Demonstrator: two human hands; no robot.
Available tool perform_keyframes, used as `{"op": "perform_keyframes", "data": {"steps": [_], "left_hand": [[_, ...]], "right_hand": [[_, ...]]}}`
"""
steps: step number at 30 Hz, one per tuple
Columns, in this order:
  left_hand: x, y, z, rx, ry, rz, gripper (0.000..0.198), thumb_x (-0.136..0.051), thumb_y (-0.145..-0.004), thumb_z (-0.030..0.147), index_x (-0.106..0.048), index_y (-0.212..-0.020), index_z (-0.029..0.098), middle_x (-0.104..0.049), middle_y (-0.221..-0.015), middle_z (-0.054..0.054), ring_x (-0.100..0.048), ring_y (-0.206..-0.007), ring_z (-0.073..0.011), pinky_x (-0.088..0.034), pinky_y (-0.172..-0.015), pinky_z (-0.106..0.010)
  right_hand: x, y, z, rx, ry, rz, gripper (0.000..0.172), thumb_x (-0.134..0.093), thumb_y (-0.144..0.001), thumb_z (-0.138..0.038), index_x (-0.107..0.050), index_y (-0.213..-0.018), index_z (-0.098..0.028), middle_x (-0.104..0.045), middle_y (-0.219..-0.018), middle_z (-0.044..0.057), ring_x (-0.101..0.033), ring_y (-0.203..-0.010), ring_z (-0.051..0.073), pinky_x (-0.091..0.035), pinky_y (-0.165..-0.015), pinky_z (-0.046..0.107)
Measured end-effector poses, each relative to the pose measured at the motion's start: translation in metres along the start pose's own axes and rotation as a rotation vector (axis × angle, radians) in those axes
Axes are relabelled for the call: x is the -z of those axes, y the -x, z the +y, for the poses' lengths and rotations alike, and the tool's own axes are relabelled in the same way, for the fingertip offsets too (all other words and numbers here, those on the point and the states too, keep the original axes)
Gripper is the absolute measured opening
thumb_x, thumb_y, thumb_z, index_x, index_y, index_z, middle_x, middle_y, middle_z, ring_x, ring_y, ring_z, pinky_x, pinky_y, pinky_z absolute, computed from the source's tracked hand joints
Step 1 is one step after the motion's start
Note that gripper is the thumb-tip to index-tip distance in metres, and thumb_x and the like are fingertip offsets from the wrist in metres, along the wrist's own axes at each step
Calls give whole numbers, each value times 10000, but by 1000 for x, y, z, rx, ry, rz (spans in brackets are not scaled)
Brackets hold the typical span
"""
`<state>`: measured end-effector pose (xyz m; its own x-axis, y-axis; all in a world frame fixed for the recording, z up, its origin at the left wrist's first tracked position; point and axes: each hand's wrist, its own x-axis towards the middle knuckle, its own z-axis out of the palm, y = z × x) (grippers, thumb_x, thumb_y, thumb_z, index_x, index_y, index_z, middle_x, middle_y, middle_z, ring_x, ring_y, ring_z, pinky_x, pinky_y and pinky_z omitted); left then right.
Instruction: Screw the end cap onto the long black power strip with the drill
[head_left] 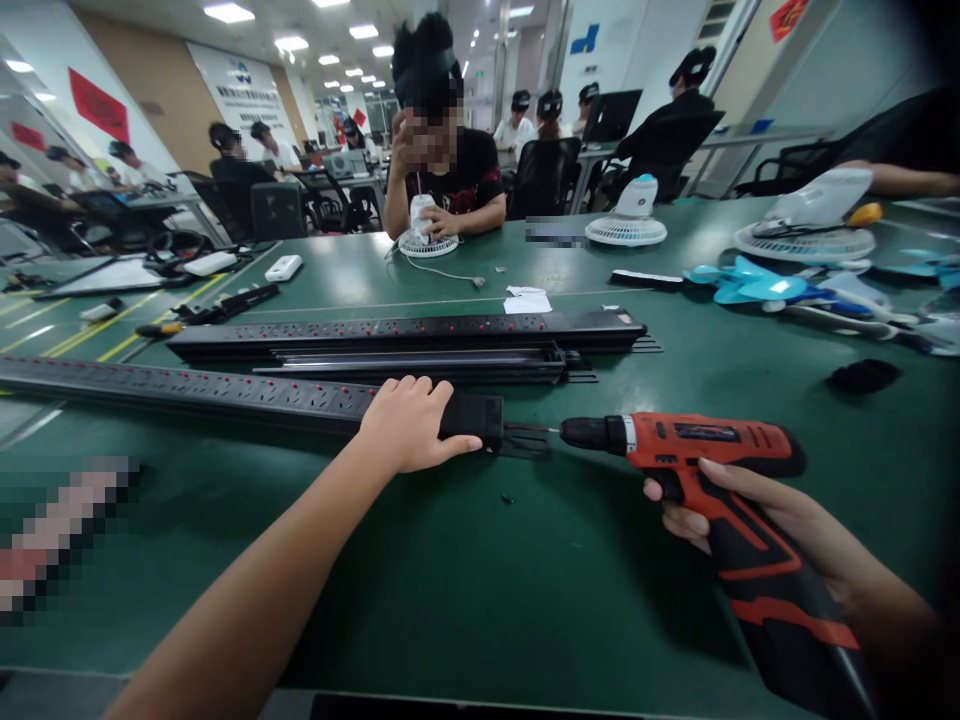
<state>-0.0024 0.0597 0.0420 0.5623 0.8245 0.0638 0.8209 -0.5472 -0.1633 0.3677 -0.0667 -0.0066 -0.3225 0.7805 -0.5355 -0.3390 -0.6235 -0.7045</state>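
Note:
A long black power strip [225, 393] with rows of sockets and red switches lies across the green table. Near its right end, my left hand [409, 425] is wrapped over the top, thumb along the near side. My right hand [772, 500] grips an orange and black cordless drill [712, 440] by its handle. The drill's bit points left at the strip's end, among thin dark prongs or wires [527, 440]; whether the tip touches anything I cannot tell. Behind lie a second power strip [405, 338] and a black channel-like part [427, 362].
A small dark piece [508, 498] lies before the strip's end. Blue fan blades [750, 284] and white fan parts [626, 232] stand at the back right. Across the table, a person [450, 170] handles another fan part. A yellow-handled tool [159, 329] lies left.

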Motion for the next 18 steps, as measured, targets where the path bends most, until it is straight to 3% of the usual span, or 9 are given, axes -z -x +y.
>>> {"op": "perform_keyframes", "data": {"steps": [8, 18], "left_hand": [[-1, 0, 12, 29, 1, 15, 847, -241, -819, 859, -572, -1191, 173, -641, -1071, -170, -581, -998, -354, -404, -833, -455], [0, -2, 6, 29, 22, 10, 874, -235, -810, 872, -580, -1190, 165, -643, -1079, -168, -579, -992, -352, -389, -834, -455]], "right_hand": [[-6, 3, -2, 61, -28, 64, 389, -642, -852, -478, -713, -1003, -126, -547, -643, 44, -482, -594, 146, -493, -506, 222], [-2, 2, 1, 41, -22, 19, 434, -593, -876, -525, -682, -1035, -131, -528, -647, 29, -440, -568, 120, -438, -469, 199]]}}
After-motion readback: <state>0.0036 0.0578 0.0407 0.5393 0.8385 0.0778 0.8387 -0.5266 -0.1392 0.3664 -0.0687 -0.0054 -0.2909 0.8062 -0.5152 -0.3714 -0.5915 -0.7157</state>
